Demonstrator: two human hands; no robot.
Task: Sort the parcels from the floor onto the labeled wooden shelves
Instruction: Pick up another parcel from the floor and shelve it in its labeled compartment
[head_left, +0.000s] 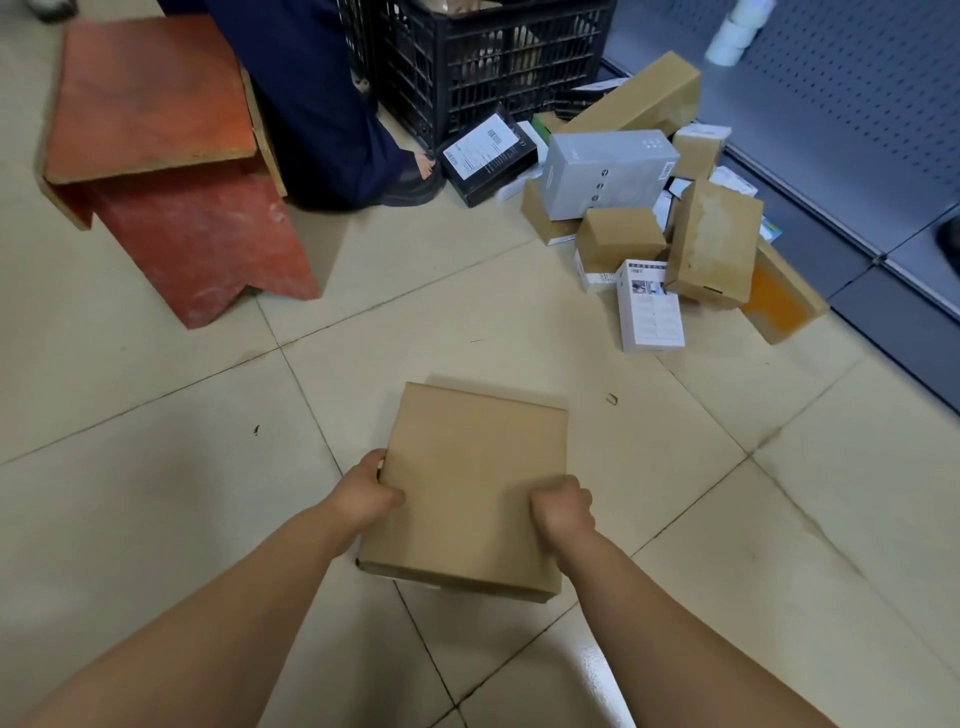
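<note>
Floor: pale glossy tiles with dark grout run under everything you see; no labeled wooden shelf shows in this view, so you cannot check any placement from here.
Left hand: your left hand is closed on the left edge of the flat brown parcel, thumb on top, fingers curled under and hidden.
Right hand: your right hand is clenched on the right edge of the same parcel, knuckles up; its fingertips are hidden too.
Parcel in hand: it is held between both hands just in front of you, seemingly above the tiles, well apart from the rest.
Step in hand: judged from the grip, you are carrying one parcel toward a shelf out of sight.
Pile: farther off to the right, a heap still lies on the floor, including a white printed box, several brown cartons leaning on each other, a grey box and a black labeled box.
Left side: a red wooden stool stands well apart from the pile.
Far: a black plastic crate stands beside another person's dark trouser leg.
Progress: most of the sorting looks left to do.
</note>
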